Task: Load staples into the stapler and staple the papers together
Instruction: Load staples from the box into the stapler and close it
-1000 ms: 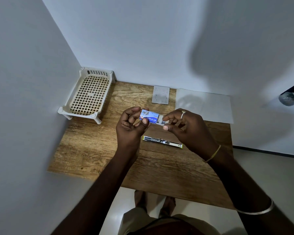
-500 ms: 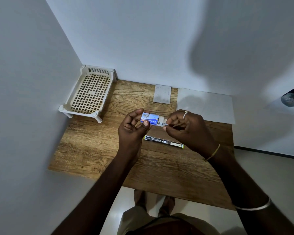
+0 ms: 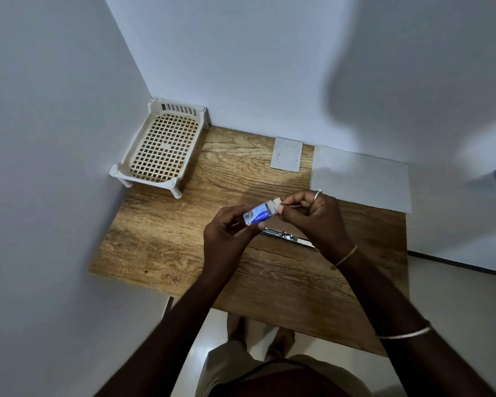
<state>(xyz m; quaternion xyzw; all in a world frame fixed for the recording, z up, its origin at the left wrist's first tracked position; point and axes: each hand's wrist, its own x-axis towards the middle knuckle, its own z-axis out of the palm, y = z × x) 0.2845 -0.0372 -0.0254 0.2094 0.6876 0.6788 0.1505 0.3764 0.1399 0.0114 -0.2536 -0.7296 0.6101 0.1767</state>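
My left hand [image 3: 226, 233] holds a small blue staple box [image 3: 259, 214] above the wooden table [image 3: 161, 242]. My right hand [image 3: 312, 219] pinches a thin strip of staples [image 3: 291, 206] at the box's open right end. The stapler [image 3: 287, 236] lies opened out flat on the table just below both hands, partly hidden by my right hand. A large white sheet of paper [image 3: 361, 179] lies at the back right of the table. A smaller paper [image 3: 287, 154] lies at the back middle.
A cream plastic lattice tray [image 3: 162, 144] on short legs stands in the back left corner against the walls. White walls close in on the left and behind. The table's front edge is near my legs and feet.
My right hand has drawn a staple strip out of the box's right end. Both hands with the box sit slightly lower in view as the camera shifted.
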